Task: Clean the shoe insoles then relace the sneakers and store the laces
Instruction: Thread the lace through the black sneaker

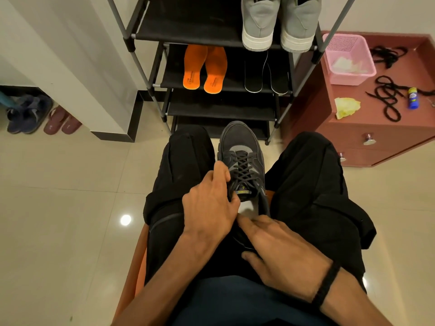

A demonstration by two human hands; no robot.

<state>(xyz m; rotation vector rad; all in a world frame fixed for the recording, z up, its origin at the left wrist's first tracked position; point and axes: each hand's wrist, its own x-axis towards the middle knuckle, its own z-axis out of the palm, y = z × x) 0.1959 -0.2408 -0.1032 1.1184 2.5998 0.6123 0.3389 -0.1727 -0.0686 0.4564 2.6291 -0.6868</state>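
The right hand (280, 245) steadies the heel; beyond it the left hand's (209, 203) grip pinches the dark sneaker's (242, 147) laces (242, 170), lacing apparently near done; spare laces (386, 95) unstored.

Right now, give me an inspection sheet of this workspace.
Surface: glossy cream tile floor.
Job's things: dark grey laced sneaker between the knees; orange insoles and black insoles on black rack shelf.
Clutter: pink plastic basket, yellow cloth, blue tube, loose black laces on pink cabinet.
Hands: left hand grips the sneaker's collar; right hand rests at its heel.
Cables: nothing seen.
Surroundings: grey shoes, slippers.
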